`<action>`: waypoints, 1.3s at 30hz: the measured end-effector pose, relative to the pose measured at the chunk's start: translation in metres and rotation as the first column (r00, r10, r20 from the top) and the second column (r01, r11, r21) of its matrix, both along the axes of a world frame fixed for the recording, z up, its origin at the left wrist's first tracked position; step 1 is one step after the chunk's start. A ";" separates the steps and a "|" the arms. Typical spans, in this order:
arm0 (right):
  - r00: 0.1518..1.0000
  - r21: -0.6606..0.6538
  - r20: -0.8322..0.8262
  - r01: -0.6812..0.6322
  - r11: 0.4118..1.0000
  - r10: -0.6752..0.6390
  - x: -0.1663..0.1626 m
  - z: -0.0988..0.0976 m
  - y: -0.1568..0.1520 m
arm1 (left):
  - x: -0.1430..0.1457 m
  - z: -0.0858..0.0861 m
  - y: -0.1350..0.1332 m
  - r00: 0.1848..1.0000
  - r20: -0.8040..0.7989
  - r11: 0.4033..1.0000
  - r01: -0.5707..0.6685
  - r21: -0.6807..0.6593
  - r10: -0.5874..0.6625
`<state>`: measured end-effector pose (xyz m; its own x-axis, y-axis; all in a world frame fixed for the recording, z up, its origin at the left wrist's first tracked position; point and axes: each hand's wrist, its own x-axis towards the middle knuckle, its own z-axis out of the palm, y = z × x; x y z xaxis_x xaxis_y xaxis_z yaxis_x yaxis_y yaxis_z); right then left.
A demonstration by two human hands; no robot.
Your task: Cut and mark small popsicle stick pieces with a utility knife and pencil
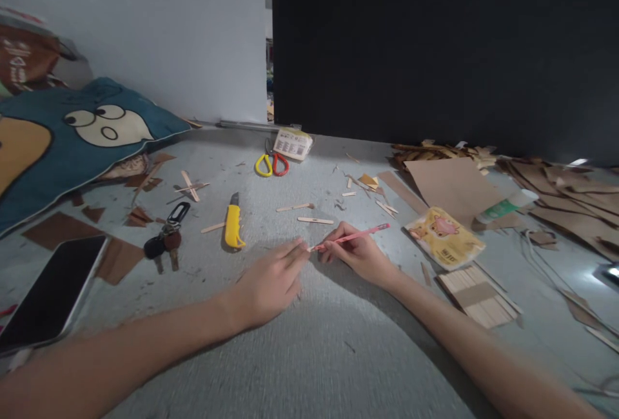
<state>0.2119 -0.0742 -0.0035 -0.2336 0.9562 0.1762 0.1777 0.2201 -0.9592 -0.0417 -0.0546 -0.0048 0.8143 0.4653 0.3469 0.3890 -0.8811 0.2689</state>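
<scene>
A pink pencil (372, 231) is gripped in my right hand (360, 258), its sharpened end pointing left. Right at that tip are the fingertips of my left hand (273, 280), pressed together low over the table; what they hold, if anything, is mostly hidden, with only a small pale end showing by the pencil point. Just beyond my hands lie two wooden craft sticks, the nearer stick (315, 220) and the farther stick (294, 207). To the left of them rests a yellow utility knife (233, 222) with another stick (213, 228) against it.
Scissors (271, 164) and a small packet (293, 144) lie at the back. Keys (167, 242), a phone (51, 290) and a blue cushion (97, 129) are left. A bundle of craft sticks (476, 293), a yellow packet (445, 236), a glue tube (505, 206) and cardboard (449, 184) are right.
</scene>
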 end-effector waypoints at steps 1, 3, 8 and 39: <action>1.000 0.000 0.000 -0.002 1.000 0.002 0.000 0.000 0.000 | 0.000 0.001 0.000 1.000 -0.008 1.000 0.004 0.017 -0.004; 1.000 -0.002 -0.004 -0.006 1.000 0.006 0.000 0.001 0.000 | 0.000 0.000 0.000 0.999 -0.026 0.997 0.025 0.066 -0.023; 1.000 -0.013 -0.010 -0.006 1.000 0.006 0.000 0.003 -0.001 | 0.000 -0.002 0.000 0.996 -0.076 0.990 0.048 0.135 -0.038; 0.999 -0.013 -0.041 -0.026 1.000 0.025 0.001 -0.003 0.000 | 0.001 0.000 -0.002 0.995 -0.094 0.995 0.025 0.101 -0.015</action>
